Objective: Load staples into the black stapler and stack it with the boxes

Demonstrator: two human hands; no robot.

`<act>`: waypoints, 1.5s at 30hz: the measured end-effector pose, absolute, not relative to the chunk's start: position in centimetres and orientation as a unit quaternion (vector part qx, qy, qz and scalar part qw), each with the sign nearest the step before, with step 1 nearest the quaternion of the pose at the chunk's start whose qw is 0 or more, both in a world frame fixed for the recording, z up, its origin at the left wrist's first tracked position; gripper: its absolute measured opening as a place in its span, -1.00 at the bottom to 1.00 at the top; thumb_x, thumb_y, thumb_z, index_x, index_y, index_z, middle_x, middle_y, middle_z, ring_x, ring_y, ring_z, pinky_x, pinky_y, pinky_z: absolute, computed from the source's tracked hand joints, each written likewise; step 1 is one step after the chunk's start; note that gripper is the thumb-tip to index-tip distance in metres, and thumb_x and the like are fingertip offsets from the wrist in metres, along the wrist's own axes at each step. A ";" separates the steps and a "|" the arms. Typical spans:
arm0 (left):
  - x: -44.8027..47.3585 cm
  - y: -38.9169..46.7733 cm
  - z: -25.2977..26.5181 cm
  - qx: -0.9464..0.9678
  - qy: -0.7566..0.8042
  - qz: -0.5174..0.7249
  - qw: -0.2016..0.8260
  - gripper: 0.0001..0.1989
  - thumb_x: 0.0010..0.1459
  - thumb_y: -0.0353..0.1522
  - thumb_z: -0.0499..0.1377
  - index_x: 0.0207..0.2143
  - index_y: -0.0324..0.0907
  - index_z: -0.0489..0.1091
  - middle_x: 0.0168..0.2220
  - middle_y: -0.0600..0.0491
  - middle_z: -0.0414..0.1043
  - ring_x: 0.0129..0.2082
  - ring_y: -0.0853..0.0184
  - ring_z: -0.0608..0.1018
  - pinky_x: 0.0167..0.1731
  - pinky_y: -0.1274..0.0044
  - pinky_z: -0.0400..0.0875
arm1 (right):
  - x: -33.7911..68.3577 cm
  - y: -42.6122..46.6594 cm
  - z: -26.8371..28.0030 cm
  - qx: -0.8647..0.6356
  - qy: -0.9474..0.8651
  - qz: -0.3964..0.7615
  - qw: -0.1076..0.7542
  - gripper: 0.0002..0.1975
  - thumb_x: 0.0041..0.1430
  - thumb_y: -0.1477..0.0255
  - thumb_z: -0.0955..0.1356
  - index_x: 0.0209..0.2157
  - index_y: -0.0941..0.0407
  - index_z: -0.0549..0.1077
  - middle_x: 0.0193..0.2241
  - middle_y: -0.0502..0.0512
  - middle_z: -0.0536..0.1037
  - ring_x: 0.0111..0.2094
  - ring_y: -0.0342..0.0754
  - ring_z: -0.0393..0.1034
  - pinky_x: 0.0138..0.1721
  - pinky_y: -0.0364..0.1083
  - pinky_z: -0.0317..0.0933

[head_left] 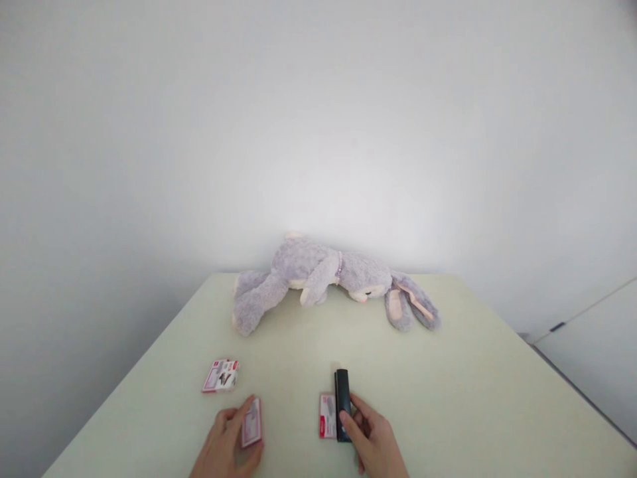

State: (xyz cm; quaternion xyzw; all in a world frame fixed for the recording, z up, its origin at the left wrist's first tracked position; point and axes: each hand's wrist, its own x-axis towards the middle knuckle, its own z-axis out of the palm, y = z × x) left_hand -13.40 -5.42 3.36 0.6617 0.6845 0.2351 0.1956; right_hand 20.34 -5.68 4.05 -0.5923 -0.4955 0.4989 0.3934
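My left hand point(229, 439) grips a small pink-and-white box point(251, 423) by its edges, thumb at the near end and fingers at the far end. On the right, my right hand point(371, 435) is closed around a black stapler point(343, 405), thumb on top and fingers along its right side. Another small red-and-white box point(327, 416) lies against the stapler's left side, partly hidden by it. Beyond my left hand, more small boxes point(220, 376) with red and pink print sit together, one overlapping another.
A grey plush rabbit point(308, 265) lies on its side along the back of the pale table point(448, 385), its ears point(411, 305) stretching right. A white wall point(318, 133) rises behind the table. A white panel with a dark handle point(557, 327) is at the right.
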 end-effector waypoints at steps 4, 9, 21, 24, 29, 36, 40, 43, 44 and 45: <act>-9.8 -5.0 4.5 0.711 0.613 0.223 0.261 -0.37 0.05 -0.32 0.23 0.23 0.00 0.33 0.09 -0.04 0.37 0.11 0.11 0.49 0.19 0.25 0.37 | 20.3 -5.7 3.9 -0.592 -0.503 0.491 0.395 -0.25 0.25 -0.11 0.29 0.22 0.17 0.41 -0.49 -0.10 0.23 -0.64 -0.20 0.17 -0.79 -0.23 0.15; -4.6 -3.3 7.1 0.775 0.517 0.242 0.271 -0.28 -0.07 -0.49 0.19 0.20 0.00 0.32 0.19 -0.01 0.37 0.19 0.11 0.39 0.25 0.29 0.27 | 20.4 -5.7 3.4 -0.585 -0.504 0.491 0.402 -0.26 0.25 -0.09 0.31 0.23 0.18 0.41 -0.50 -0.10 0.24 -0.63 -0.20 0.18 -0.77 -0.25 0.11; 1.3 -2.1 8.5 0.808 0.459 0.193 0.316 -0.19 -0.11 -0.36 0.40 0.24 0.08 0.31 0.20 0.04 0.41 0.18 0.06 0.37 0.19 0.29 0.28 | 20.4 -5.5 4.5 -0.569 -0.512 0.505 0.399 -0.28 0.25 -0.09 0.30 0.20 0.17 0.44 -0.52 -0.12 0.24 -0.67 -0.24 0.11 -0.74 -0.24 0.05; -0.5 -1.7 7.8 0.798 0.463 0.239 0.304 -0.13 0.03 -0.21 0.39 0.36 0.09 0.15 0.33 0.01 0.25 0.29 0.09 0.29 0.28 0.27 0.22 | 20.5 -5.6 4.8 -0.573 -0.509 0.508 0.393 -0.26 0.24 -0.09 0.30 0.22 0.16 0.42 -0.51 -0.11 0.24 -0.68 -0.23 0.12 -0.74 -0.23 0.04; -10.0 2.1 7.9 0.704 0.599 0.342 0.169 -0.56 0.41 -0.16 -0.10 0.22 0.02 0.33 0.24 0.03 0.36 0.26 0.20 0.34 0.33 0.22 0.15 | 20.6 -5.6 4.2 -0.579 -0.499 0.506 0.400 -0.20 0.21 -0.12 0.32 0.22 0.23 0.42 -0.50 -0.10 0.20 -0.63 -0.20 0.13 -0.72 -0.22 0.04; -22.4 4.5 5.8 0.651 0.691 0.277 0.148 -0.48 0.29 -0.14 -0.06 0.17 -0.14 0.40 0.16 -0.06 0.47 0.16 0.05 0.44 0.22 0.13 0.28 | 20.9 -5.2 2.0 -0.581 -0.495 0.512 0.394 -0.16 0.19 -0.16 0.30 0.23 0.22 0.40 -0.50 -0.10 0.19 -0.62 -0.19 0.13 -0.71 -0.20 0.02; -24.0 1.8 3.7 0.659 0.700 0.233 0.150 -0.42 0.10 -0.15 0.12 0.17 -0.13 0.39 0.18 -0.06 0.44 0.19 -0.01 0.42 0.25 0.12 0.24 | 20.9 -5.3 2.2 -0.582 -0.498 0.509 0.392 -0.18 0.21 -0.13 0.31 0.24 0.22 0.40 -0.50 -0.10 0.19 -0.62 -0.19 0.13 -0.71 -0.21 0.03; -23.9 -1.0 2.9 0.673 0.697 0.195 0.150 -0.30 0.00 -0.21 0.18 0.24 -0.08 0.30 0.24 -0.04 0.36 0.22 0.00 0.39 0.24 0.15 0.25 | 20.7 -5.5 2.9 -0.584 -0.487 0.511 0.401 -0.21 0.22 -0.10 0.32 0.24 0.22 0.40 -0.49 -0.11 0.19 -0.61 -0.20 0.13 -0.72 -0.22 0.07; -23.6 -1.8 2.8 0.674 0.700 0.183 0.149 -0.29 0.00 -0.22 0.18 0.26 -0.07 0.27 0.24 -0.04 0.35 0.21 0.00 0.40 0.23 0.16 0.27 | 20.6 -5.5 3.1 -0.584 -0.484 0.512 0.403 -0.21 0.22 -0.10 0.32 0.24 0.22 0.39 -0.49 -0.11 0.20 -0.61 -0.20 0.14 -0.72 -0.22 0.09; -23.0 -2.5 2.8 0.674 0.703 0.173 0.149 -0.30 0.02 -0.24 0.18 0.26 -0.06 0.26 0.22 -0.05 0.36 0.19 0.01 0.41 0.21 0.18 0.29 | 20.5 -5.6 3.3 -0.585 -0.481 0.513 0.404 -0.20 0.22 -0.10 0.33 0.24 0.22 0.39 -0.49 -0.11 0.20 -0.61 -0.20 0.14 -0.72 -0.23 0.11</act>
